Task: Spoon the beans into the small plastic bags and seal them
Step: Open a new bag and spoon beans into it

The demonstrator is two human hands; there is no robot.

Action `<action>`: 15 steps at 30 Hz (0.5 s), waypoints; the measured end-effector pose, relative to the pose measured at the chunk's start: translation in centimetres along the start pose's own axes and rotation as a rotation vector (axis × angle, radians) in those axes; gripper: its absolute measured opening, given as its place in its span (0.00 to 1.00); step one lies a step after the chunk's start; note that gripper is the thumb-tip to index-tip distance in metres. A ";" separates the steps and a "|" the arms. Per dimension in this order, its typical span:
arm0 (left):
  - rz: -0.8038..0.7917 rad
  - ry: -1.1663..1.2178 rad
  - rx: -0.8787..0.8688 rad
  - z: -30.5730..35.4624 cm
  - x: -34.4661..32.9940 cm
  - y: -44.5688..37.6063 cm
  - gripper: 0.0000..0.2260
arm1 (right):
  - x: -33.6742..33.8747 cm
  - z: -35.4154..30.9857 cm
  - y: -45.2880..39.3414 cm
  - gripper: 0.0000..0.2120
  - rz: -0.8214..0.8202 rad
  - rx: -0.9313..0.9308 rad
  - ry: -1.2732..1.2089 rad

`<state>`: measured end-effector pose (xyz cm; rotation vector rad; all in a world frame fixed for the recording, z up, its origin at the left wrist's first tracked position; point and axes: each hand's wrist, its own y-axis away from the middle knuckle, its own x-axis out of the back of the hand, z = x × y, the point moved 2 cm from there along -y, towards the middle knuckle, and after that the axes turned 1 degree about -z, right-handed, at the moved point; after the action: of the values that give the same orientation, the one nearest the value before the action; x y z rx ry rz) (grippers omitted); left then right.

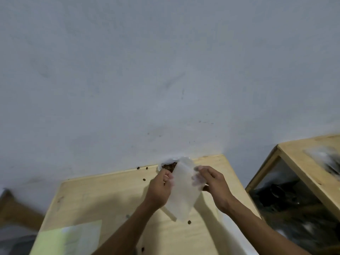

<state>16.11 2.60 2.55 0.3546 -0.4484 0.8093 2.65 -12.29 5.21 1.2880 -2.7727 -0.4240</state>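
Observation:
A small translucent plastic bag (184,192) hangs in the air above the wooden table (103,199), held between both hands. My left hand (160,190) pinches its left edge, and my right hand (211,183) pinches its right edge near the top. Behind the bag, against the wall, a white bag of brown beans (169,165) stands with its mouth open. A pale stick-like handle (170,214) shows below my left hand; what it belongs to is hidden. No beans are visible inside the held bag.
Several loose beans (144,179) lie scattered on the table. A yellow-green sheet under clear plastic (70,238) lies at the front left. A second wooden cabinet (301,162) with a dark glass front stands to the right. A grey wall (165,70) backs the table.

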 end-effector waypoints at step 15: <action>0.160 0.368 0.345 0.6 6.0 -0.5 0.14 | -10.2 -2.1 -3.8 0.11 -0.284 0.017 0.205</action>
<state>19.95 5.63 6.05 0.4809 0.0108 1.0870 12.45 -7.40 6.89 1.6351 -2.4410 -0.2638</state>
